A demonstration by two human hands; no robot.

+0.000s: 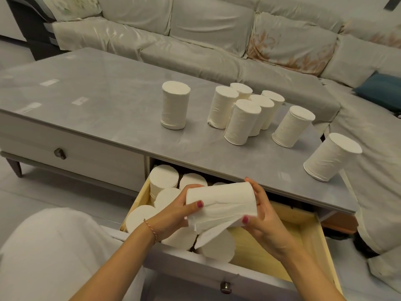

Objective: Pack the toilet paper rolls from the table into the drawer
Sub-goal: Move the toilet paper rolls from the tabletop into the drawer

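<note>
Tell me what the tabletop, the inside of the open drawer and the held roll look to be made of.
Tabletop: grey, stone-like slab, mottled with a soft sheen; possibly laminate.
Drawer inside: pale unpainted wood, faint grain showing.
Held roll: soft white tissue paper, its loose end creased, gripped by left hand and right hand.

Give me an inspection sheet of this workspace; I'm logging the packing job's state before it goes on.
Surface: grey table top, eight rolls standing on it.
Job's things: lone roll left; cluster of five; two more toward the right edge. Open drawer holds upright rolls on its left side, right side bare.
Held roll: sideways over the drawer, loose sheet hanging.
Hands: left hand and right hand grip the roll's ends.
Clutter: nothing seen.
Cables: nothing seen.
Surroundings: covered sofa, blue cushion, closed drawer at left.
</note>
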